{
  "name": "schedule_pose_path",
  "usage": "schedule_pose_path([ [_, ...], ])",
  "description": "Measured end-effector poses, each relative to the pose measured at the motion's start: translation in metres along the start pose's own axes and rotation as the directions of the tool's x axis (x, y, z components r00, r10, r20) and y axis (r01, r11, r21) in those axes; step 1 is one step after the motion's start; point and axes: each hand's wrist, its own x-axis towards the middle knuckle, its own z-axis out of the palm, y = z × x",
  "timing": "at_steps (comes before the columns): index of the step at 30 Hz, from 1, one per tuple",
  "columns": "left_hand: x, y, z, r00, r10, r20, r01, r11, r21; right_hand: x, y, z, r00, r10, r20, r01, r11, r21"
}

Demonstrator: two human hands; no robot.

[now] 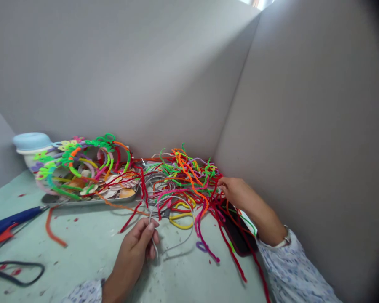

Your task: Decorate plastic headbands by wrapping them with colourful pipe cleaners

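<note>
My left hand (140,241) is closed, pinching a thin grey wire (180,243) between thumb and fingers near the front of the table. The wire bends in a wide loop back to a coil of the same wire. My right hand (235,191) reaches into the right side of a tangled pile of coloured pipe cleaners (189,172). Its fingertips are pressed together among red ones; what they grip is partly hidden. Yellow-handled scissors (181,216) lie just beyond my left hand, partly under the wire and pipe cleaners.
A metal tray (91,202) holds flat round pieces and fuzzy pipe-cleaner headbands (72,158). Behind it stands a white bottle with a blue lid (33,142). A blue glue gun (9,223) lies at left. A dark phone (238,231) rests under my right forearm. Grey panels (145,84) enclose the table.
</note>
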Motion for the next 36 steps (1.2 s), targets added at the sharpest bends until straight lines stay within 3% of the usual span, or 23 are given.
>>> schedule_pose_path([
  [5, 0.006, -0.002, 0.002, 0.999, -0.042, 0.009, 0.042, 0.999, 0.009, 0.001, 0.014, -0.002, 0.996, 0.076, 0.053, -0.071, 0.992, -0.1],
  [13, 0.007, -0.004, 0.003, 0.998, -0.054, -0.01, 0.055, 0.998, 0.027, 0.0, 0.022, -0.003, 0.987, 0.102, 0.127, -0.076, 0.978, -0.195],
  [25, 0.008, -0.007, 0.002, 0.998, -0.051, 0.021, 0.05, 0.997, 0.054, 0.006, 0.047, 0.031, 0.963, 0.072, 0.259, -0.031, 0.987, -0.16],
  [36, 0.012, -0.015, -0.002, 0.997, -0.07, 0.035, 0.067, 0.996, 0.067, 0.021, 0.049, 0.038, 0.934, 0.193, 0.301, -0.143, 0.973, -0.18],
])
